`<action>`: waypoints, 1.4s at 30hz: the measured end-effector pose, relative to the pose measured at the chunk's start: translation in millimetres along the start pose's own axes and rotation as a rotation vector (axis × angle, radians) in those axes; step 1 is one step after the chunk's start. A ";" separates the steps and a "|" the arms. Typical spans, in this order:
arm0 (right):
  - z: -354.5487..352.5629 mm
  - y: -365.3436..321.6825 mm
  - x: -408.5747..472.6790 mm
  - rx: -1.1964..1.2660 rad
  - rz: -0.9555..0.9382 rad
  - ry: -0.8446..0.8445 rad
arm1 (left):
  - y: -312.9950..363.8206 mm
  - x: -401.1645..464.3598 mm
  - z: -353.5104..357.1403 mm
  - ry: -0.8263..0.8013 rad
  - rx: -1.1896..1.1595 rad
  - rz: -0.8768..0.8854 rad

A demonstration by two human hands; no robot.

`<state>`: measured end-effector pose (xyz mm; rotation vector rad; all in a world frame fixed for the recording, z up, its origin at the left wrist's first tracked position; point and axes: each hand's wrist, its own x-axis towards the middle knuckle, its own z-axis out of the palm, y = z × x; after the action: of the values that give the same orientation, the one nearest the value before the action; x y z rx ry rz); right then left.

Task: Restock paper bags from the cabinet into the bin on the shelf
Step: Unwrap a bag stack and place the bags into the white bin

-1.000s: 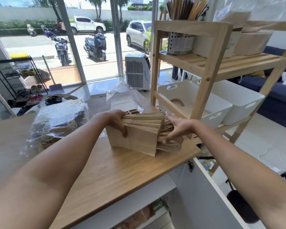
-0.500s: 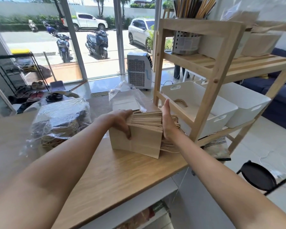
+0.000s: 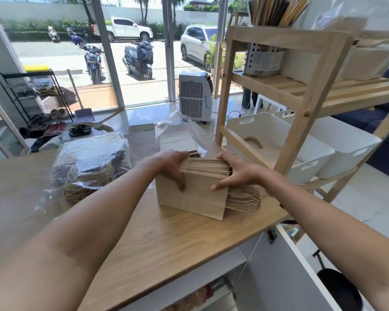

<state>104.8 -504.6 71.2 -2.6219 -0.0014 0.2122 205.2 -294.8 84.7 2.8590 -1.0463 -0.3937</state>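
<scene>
closing both hands on the bag stack

head view: seen from above and behind the forearms, the stack of paper bags (image 3: 192, 189) stands on edge on the wooden bench (image 3: 162, 241), its twisted handles fanned out to the right. the left hand (image 3: 170, 167) is wrapped over the top left corner, thumb down the front face. the right hand (image 3: 236, 170) is now clamped on the right end; half a second ago it was held flat and upright against that end, and a second ago it lay lower among the handles. so each grip is closed around the stack, and the bundle is squeezed between them. the stack itself has hardly shifted on the bench.

the change is judged to mean that squaring-up is finished and a lift is being prepared. the white bin (image 3: 276, 142) sits on the lower level of the wooden shelf (image 3: 299, 122), just right of the stack, with what looks like only a few handles lying inside; it is not yet restocked. a plastic-wrapped bundle (image 3: 90, 162) of more bags lies to the left, and an opened plastic wrapper (image 3: 177, 131) behind the stack. the shelf post between stack and bin will have to be cleared.
</scene>
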 end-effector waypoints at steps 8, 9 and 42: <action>-30.4 -2.6 14.9 0.126 0.099 -0.321 | 2.2 -1.7 2.6 -0.035 0.061 0.006; -32.3 -3.6 17.8 0.108 0.094 -0.321 | 2.9 -2.7 4.3 -0.023 0.085 0.002; -19.4 28.8 -7.8 0.377 0.180 0.254 | -0.8 -14.9 18.3 0.181 0.061 -0.021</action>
<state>98.9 -539.5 75.0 -2.2533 0.3305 -0.0575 190.0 -284.2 70.1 2.8938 -1.0127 -0.1034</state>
